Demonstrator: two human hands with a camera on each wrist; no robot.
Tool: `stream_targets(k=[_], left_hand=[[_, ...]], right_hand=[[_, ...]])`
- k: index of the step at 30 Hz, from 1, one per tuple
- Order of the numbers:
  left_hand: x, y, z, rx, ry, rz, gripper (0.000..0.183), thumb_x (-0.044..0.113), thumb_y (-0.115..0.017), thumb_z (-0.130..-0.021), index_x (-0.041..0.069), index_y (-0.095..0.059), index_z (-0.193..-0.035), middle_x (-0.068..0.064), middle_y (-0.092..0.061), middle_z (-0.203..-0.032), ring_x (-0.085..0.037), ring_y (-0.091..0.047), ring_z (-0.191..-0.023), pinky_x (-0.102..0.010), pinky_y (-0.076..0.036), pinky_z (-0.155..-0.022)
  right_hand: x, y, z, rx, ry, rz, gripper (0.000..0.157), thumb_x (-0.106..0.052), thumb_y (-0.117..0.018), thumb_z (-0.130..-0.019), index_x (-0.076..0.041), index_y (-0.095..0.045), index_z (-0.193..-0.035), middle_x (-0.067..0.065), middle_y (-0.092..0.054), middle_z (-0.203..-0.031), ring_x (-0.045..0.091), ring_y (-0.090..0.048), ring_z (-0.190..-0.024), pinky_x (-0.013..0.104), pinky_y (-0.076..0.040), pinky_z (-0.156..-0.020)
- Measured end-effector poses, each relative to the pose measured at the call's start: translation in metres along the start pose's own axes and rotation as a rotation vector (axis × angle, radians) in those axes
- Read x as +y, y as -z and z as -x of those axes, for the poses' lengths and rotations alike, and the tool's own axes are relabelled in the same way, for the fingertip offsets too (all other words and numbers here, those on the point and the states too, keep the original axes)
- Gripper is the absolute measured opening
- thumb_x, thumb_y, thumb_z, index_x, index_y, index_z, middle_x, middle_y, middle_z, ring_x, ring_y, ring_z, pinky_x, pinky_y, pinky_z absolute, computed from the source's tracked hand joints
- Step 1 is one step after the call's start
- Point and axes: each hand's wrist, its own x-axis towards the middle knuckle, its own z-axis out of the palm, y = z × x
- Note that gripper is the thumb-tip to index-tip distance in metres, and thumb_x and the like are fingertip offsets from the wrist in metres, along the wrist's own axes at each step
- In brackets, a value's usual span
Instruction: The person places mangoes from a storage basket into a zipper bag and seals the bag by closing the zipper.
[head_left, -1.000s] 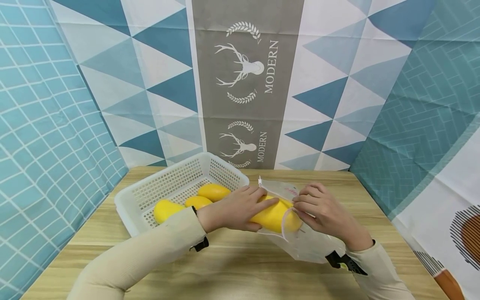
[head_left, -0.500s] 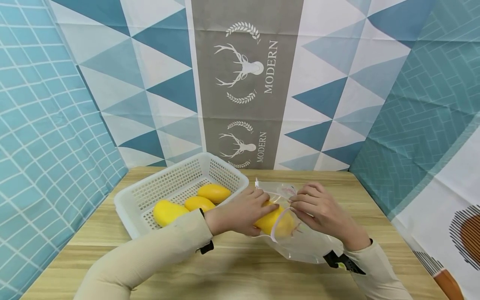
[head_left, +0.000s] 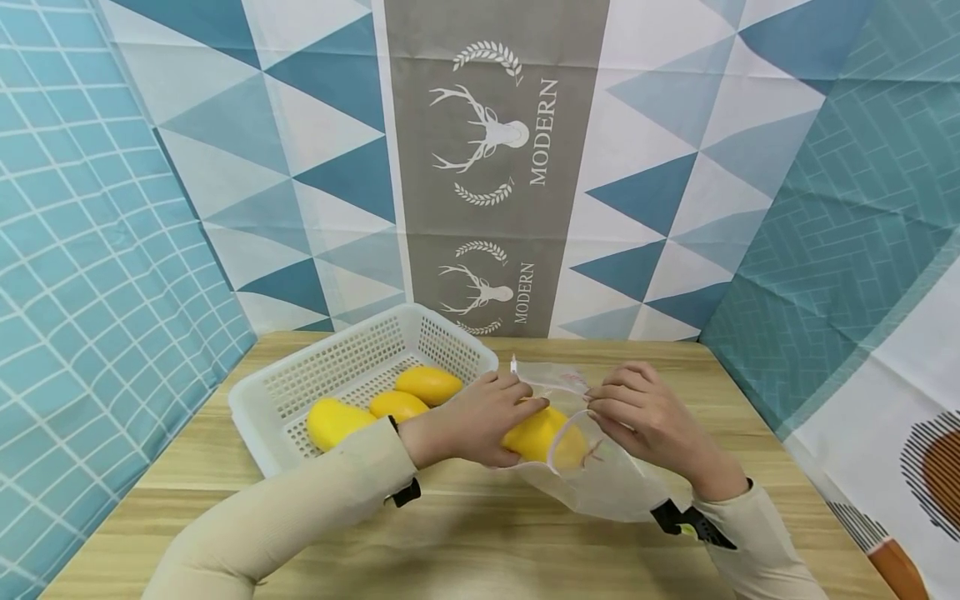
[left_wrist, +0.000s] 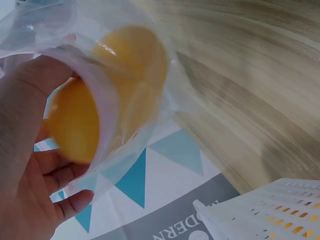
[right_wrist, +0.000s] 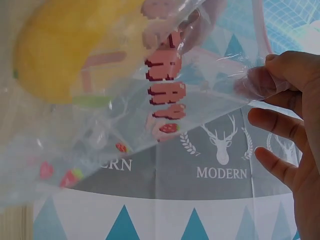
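A yellow mango (head_left: 534,435) is partway inside a clear plastic zip bag (head_left: 611,487). My left hand (head_left: 476,421) grips its near end at the bag's mouth, thumb on one side and fingers on the other. In the left wrist view the mango (left_wrist: 75,120) shows bare at the rim and blurred through the film beyond. My right hand (head_left: 652,425) pinches the bag's edge between thumb and forefinger; the right wrist view shows the other fingers (right_wrist: 277,125) spread apart. Red letters and strawberries are printed on the bag (right_wrist: 165,100).
Left of the bag stands a white perforated plastic basket (head_left: 330,346) with 3 mangoes (head_left: 337,423) in it. Both sit on a wood-grain table (head_left: 465,542). Patterned cloth (head_left: 487,167) hangs behind the table and along both sides.
The mango went deeper into the bag, then shifted slightly back left with my left hand. The bag's mouth has moved left over the mango. My right hand keeps its pinch with little movement.
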Motion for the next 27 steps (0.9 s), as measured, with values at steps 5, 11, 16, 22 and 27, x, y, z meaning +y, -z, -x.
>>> stream_targets(k=[5,11,16,22,27], left_hand=[[-0.003,0.0,0.0,0.002,0.012,0.007,0.063,0.048,-0.071,-0.08,0.016,-0.06,-0.132,0.001,-0.062,-0.118,-0.018,-0.055,-0.107,-0.032,-0.044,-0.079],[-0.006,0.001,-0.001,0.011,0.009,0.011,0.062,0.046,-0.071,-0.08,0.014,-0.06,-0.132,0.0,-0.062,-0.118,-0.017,-0.056,-0.107,-0.033,-0.043,-0.079],[-0.008,0.005,-0.002,0.041,0.022,0.046,0.061,0.046,-0.07,-0.081,0.013,-0.06,-0.131,-0.001,-0.062,-0.118,-0.018,-0.056,-0.109,-0.034,-0.043,-0.081],[-0.01,0.005,-0.003,0.045,0.011,0.061,0.059,0.045,-0.068,-0.084,0.014,-0.059,-0.134,-0.001,-0.062,-0.122,-0.018,-0.055,-0.112,-0.034,-0.043,-0.084],[-0.011,0.004,0.0,0.045,-0.028,0.063,0.058,0.044,-0.067,-0.086,0.014,-0.059,-0.135,0.0,-0.062,-0.125,-0.018,-0.054,-0.115,-0.034,-0.044,-0.087]], right_hand=[[0.001,0.002,0.001,0.0,-0.001,0.01,0.033,-0.023,-0.051,-0.104,-0.006,-0.075,-0.091,0.003,-0.073,-0.089,0.023,-0.063,-0.081,0.043,-0.042,-0.084],[0.002,0.004,0.001,0.001,-0.001,0.025,0.033,-0.022,-0.05,-0.104,-0.006,-0.075,-0.09,0.005,-0.073,-0.089,0.023,-0.063,-0.081,0.044,-0.043,-0.084],[0.0,0.006,0.0,0.0,-0.015,0.041,0.034,-0.023,-0.05,-0.105,-0.006,-0.074,-0.087,0.005,-0.073,-0.088,0.023,-0.063,-0.08,0.043,-0.043,-0.083],[0.001,0.006,0.001,0.01,-0.031,0.069,0.035,-0.022,-0.05,-0.104,-0.006,-0.073,-0.084,0.005,-0.072,-0.087,0.024,-0.061,-0.079,0.045,-0.043,-0.079],[0.002,0.006,0.001,0.024,-0.04,0.085,0.035,-0.021,-0.05,-0.104,-0.006,-0.074,-0.083,0.005,-0.072,-0.086,0.025,-0.061,-0.078,0.046,-0.044,-0.078]])
